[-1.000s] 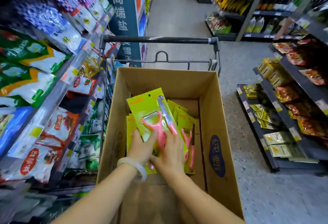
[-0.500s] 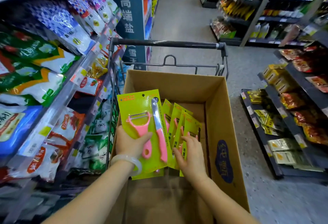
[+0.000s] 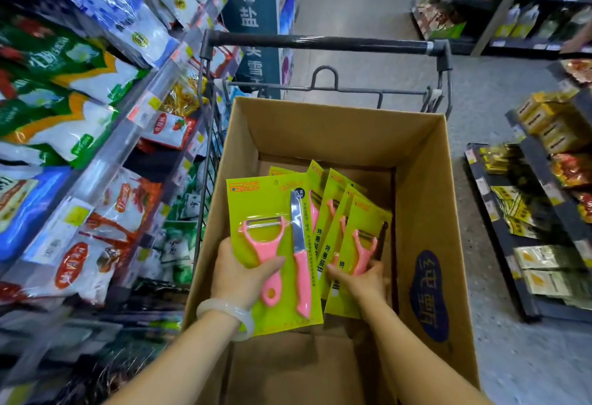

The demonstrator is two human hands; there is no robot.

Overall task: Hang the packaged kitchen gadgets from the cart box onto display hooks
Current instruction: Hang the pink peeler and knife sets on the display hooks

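- Brown corrugated cardboard formed the open box (image 3: 426, 186) that sat in a wire shopping cart (image 3: 323, 43) in a store aisle.
- Lime-green cards made up the packaged kitchen gadgets; the front pack (image 3: 272, 315) carried a pink Y-shaped peeler (image 3: 264, 244) and, just beside it to the right, a pink-handled paring knife (image 3: 300, 257).
- The left hand (image 3: 238, 276) gripped that front pack by its lower left part, thumb pressed across the peeler's handle and the other fingers hidden behind the card; a pale bangle (image 3: 229, 316) circled the wrist.
- The pack stood nearly upright over the near left part of the box, its top edge below the box rim.
- The right hand (image 3: 360, 279) was closed around the lower ends of a fan of similar packs (image 3: 362, 215), which leaned to the right behind the front one, inside the box.
- How many packs the right hand held could not be told.
- Shelves of bagged goods (image 3: 80, 90) ran along the left of the cart, and a lower shelf unit (image 3: 528, 228) stood across the aisle on the right.
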